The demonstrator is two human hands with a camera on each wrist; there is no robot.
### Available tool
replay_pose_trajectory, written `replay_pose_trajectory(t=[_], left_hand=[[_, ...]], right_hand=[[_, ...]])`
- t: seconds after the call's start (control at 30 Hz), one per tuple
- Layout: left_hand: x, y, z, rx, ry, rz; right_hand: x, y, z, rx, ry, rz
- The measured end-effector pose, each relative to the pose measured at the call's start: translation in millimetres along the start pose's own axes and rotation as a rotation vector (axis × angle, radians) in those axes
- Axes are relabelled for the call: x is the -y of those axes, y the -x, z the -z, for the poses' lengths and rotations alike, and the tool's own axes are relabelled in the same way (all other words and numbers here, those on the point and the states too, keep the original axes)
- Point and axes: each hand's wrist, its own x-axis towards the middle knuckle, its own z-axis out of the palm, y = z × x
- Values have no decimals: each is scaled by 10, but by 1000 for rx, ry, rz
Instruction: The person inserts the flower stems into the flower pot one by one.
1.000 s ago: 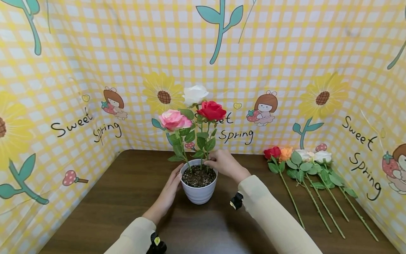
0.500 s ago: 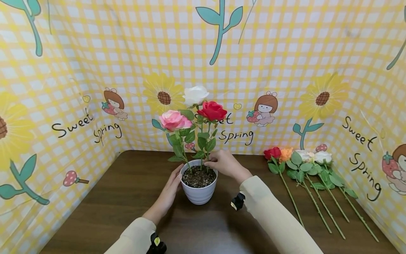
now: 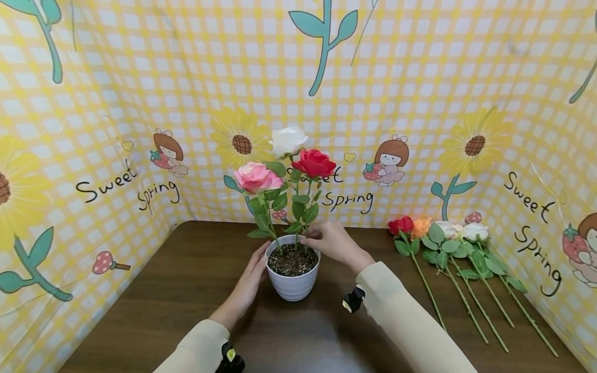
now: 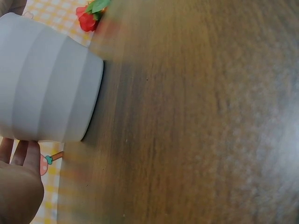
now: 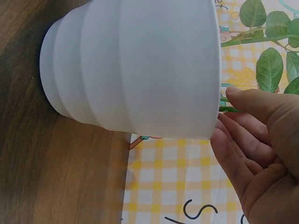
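A white ribbed flowerpot (image 3: 293, 288) filled with dark soil (image 3: 293, 260) stands upright on the table. Three roses rise from it: a pink one (image 3: 258, 177), a white one (image 3: 288, 140) at the back and a red one (image 3: 314, 163) on the right. My left hand (image 3: 246, 284) rests against the pot's left side, its fingers fairly straight, as the left wrist view also shows. At the right rim, my right hand (image 3: 337, 244) pinches the red rose's stem low down; in the right wrist view its thumb and fingers (image 5: 247, 105) close on green stem just above the rim.
Several loose roses lie on the brown table (image 3: 186, 290) at the right, with red (image 3: 401, 225), orange (image 3: 421, 227) and white (image 3: 475, 231) heads toward the back. A yellow checked cloth (image 3: 224, 62) encloses the back and sides.
The red rose's head has shifted slightly to the right, and my right forearm has moved a little rightward. The left hand and the pot stay almost where they were.
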Motion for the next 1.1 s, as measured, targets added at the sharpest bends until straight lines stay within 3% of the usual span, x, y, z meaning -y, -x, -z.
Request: replay_pose_trajectory(t=[0.3, 0.47, 0.63, 1.1], left_hand=[[17, -8, 3, -7, 3, 16], [5, -7, 5, -2, 3, 19], [-9, 0, -2, 1, 2, 20], [17, -1, 1, -5, 8, 17]], right_hand=[[-27, 118, 112, 25, -39, -23], [-120, 222, 159, 21, -19, 13], [-258, 342, 209, 3, 0, 15], [-852, 772, 467, -16, 67, -121]])
